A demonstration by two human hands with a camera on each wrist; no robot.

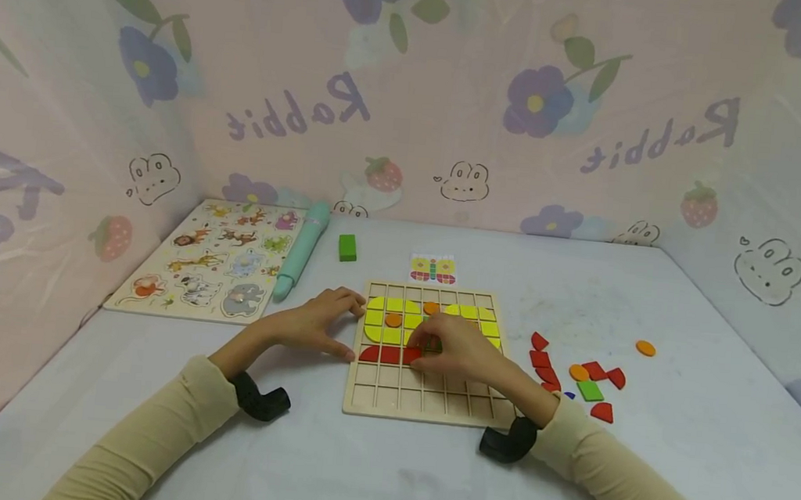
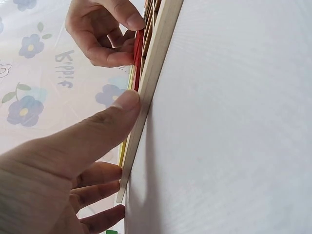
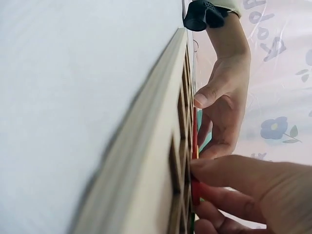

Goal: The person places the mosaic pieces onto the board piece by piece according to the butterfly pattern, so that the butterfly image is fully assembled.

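A wooden grid board lies flat in front of me, holding yellow tiles, orange discs and a row of red tiles. My left hand rests at the board's left edge, thumb and fingers spread apart and touching it. Over the middle of the grid, my right hand pinches a red tile between thumb and fingers, at the right end of the red row. Its fingers partly cover green pieces and the tiles behind them.
Loose red pieces, an orange disc and a green tile lie right of the board. Behind it are a small pattern card and a green block. Back left are an animal puzzle and a teal stick.
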